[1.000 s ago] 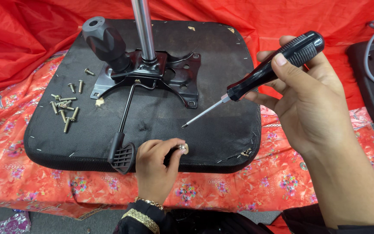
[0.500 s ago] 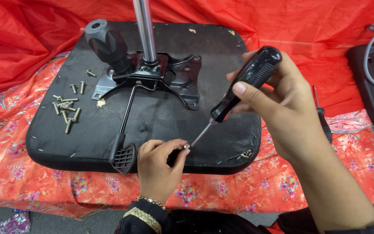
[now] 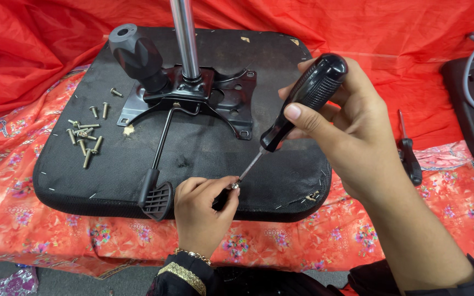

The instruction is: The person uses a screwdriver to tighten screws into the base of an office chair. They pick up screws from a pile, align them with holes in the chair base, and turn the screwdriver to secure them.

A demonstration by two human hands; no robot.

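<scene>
From the head camera I look down on an upturned black seat pad (image 3: 111, 164) lying on red cloth (image 3: 39, 66). My right hand (image 3: 352, 137) has its fingers wrapped closed around the black handle of a screwdriver (image 3: 297, 104), the shaft slanting down and to the left. My left hand (image 3: 201, 211) sits at the pad's near edge, fingertips pinched shut on a small screw (image 3: 235, 185), and the driver's tip meets that screw's head.

Near the pad's far edge the metal mounting plate (image 3: 204, 98) carries a chrome column (image 3: 185, 38) and a black knob (image 3: 135, 55); a thin lever runs from it to a paddle handle (image 3: 157, 200) just beside my left hand. Loose screws (image 3: 86, 137) lie scattered near the pad's left edge. A second screwdriver (image 3: 410, 156) rests on the cloth off the pad's right edge.

My worry: the driver is steeply angled, so I judge the tip could skid off the head and jab my left fingertips, or flick the screw away into the cloth folds.
</scene>
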